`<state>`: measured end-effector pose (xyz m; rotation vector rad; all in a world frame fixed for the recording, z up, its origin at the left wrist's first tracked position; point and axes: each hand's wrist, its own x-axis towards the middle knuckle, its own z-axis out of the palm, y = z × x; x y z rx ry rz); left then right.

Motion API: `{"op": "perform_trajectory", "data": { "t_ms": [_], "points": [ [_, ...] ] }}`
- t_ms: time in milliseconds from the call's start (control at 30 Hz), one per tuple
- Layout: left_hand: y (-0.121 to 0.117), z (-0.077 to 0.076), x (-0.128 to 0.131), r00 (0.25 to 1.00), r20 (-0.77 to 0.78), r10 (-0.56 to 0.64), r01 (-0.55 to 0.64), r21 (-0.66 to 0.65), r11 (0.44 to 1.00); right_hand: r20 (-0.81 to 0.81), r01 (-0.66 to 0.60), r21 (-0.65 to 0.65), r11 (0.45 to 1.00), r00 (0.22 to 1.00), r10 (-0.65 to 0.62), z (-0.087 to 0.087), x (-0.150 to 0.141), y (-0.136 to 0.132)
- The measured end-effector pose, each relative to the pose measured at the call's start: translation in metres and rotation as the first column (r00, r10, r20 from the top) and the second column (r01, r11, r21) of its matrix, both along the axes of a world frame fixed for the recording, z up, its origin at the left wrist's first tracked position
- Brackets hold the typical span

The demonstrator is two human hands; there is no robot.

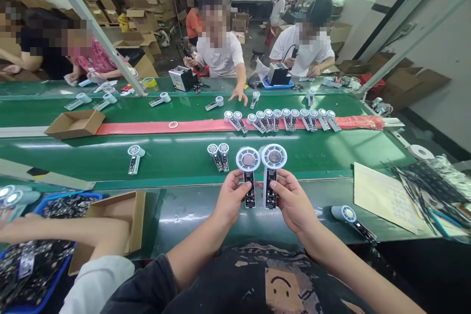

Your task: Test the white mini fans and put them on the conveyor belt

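Note:
Side by side over the near edge of the green belt are two handheld fans with open handles showing black circuit boards. My left hand [234, 195] is closed around the handle of the left fan [248, 161], thumb on its board. Around the other fan's handle [274, 158] my right hand [289, 195] is wrapped the same way. Both fan heads point up and away, nearly touching. Just left of them, a pair of similar fans [218, 151] lies on the belt. Another fan [349, 214] rests on the bench to the right of my right forearm.
A row of fans [277, 117] lines the red strip [143, 126] beyond. Left are a cardboard box [138, 221], a blue bin of black parts [55, 297] and a co-worker's arm [73, 233]. A yellowish sheet [382, 198] lies right. Across the belt, a co-worker's hand [239, 93] reaches toward a fan.

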<state>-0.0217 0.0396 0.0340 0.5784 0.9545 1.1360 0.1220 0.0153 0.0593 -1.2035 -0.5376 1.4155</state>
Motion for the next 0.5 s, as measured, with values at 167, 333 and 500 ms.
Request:
{"op": "perform_trajectory", "data": {
  "t_ms": [167,333,500],
  "points": [
    [0.011,-0.005,0.002,1.000,0.010,-0.009,0.010,-0.028,1.000,-0.009,0.026,-0.019,0.999,1.000,-0.026,-0.004,0.000,0.010],
    [0.018,-0.011,0.002,1.000,-0.001,0.004,-0.004,-0.047,0.999,-0.030,-0.002,-0.042,0.999,1.000,0.001,-0.014,0.000,0.023],
    [0.027,-0.021,0.001,0.997,-0.038,0.073,-0.075,-0.060,0.995,0.004,-0.045,-0.016,0.999,0.999,0.045,-0.026,0.000,0.042]
  ]
}}
